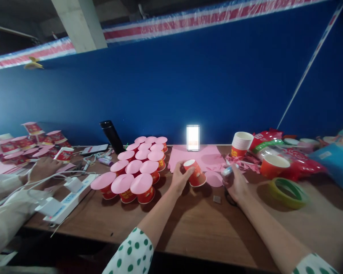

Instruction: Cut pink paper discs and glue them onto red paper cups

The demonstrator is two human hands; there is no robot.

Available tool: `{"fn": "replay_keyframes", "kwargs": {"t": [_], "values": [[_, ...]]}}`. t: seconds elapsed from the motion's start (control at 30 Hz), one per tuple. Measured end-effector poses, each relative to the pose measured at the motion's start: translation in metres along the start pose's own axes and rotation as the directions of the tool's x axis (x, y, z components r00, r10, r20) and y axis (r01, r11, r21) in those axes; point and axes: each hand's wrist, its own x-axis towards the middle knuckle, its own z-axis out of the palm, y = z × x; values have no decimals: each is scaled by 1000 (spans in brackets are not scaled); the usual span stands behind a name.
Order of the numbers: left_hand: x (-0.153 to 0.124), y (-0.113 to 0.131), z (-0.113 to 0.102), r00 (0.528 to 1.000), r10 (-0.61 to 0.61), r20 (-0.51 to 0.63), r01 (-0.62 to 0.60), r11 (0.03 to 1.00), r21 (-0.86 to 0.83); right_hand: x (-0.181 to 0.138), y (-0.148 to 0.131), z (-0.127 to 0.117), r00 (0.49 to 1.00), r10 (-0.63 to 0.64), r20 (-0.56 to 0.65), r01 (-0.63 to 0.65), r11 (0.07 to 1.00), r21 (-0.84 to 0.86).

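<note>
Left hand (179, 178) grasps inverted paper cup (198, 178); right hand (238, 185) grips pale tube (226, 172).
Best, probably: brace cup, keep base (189, 163) level, dab lightly and evenly.

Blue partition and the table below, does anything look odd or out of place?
Yes. What looks like a banana peel lies at the top edge of the blue partition, far left, an unlikely spot for food waste. Pink scraps lie loose beside the stack of cups. The black bottle appears tilted, perhaps from lens distortion.

No text is legible; yellow characters (127, 195) on the red cups (146, 197) near the table's (200, 232) front edge blur.
</note>
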Motion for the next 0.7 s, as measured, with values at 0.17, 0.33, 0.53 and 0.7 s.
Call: {"fn": "replay_keyframes", "kwargs": {"t": [0.17, 0.33, 0.53, 0.7], "values": [[3, -11, -2, 986, -130, 105, 161, 901, -402, -3, 5, 4, 1000, -13, -27, 13, 1000, -2], [2, -13, -8, 944, -239, 229, 325, 803, -500, -7, 11, 9, 999, 29, -32, -32, 997, -72], [7, -15, -7, 880, -327, 345, 473, 670, -572, -12, 16, 7, 1000, -10, 2, 10, 988, -152], [5, -16, -4, 865, -322, 386, 494, 683, -538, -17, 18, 3, 1000, 16, -4, -17, 976, -216]]}}
